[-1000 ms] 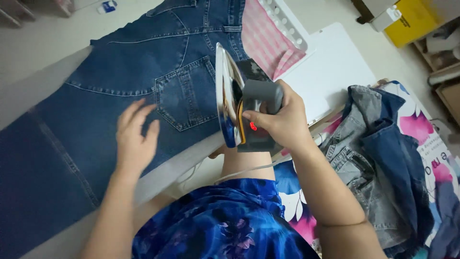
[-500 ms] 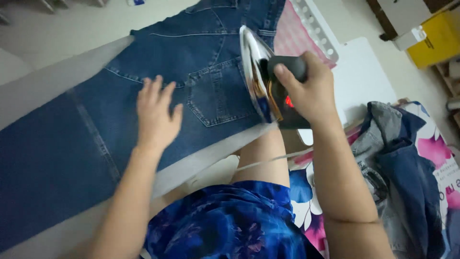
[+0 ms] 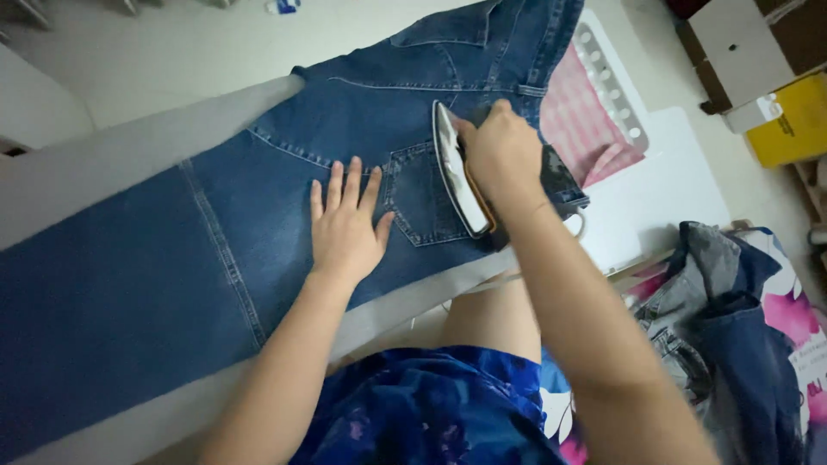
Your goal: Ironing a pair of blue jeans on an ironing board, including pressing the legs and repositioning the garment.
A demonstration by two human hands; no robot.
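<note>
Dark blue denim jeans (image 3: 215,250) spread flat along a grey padded ironing board (image 3: 112,159), back pocket uppermost. Left hand (image 3: 346,226) lies palm-down on the denim beside the pocket, fingers spread apart. Right hand (image 3: 500,155) is clamped around the handle of a silver-soled electric iron (image 3: 458,176), tilted on its edge at the pocket's far side. Beyond the board: a pink checked cloth (image 3: 573,116) and a white panel (image 3: 655,198); to the right, a heap of denim garments (image 3: 732,327) on a flowered sheet (image 3: 797,314).

Left hand (image 3: 346,226) flat, palm down, fingers spread, right hand (image 3: 498,157) clenched in a fist-like grip, both forearms extended forward
</note>
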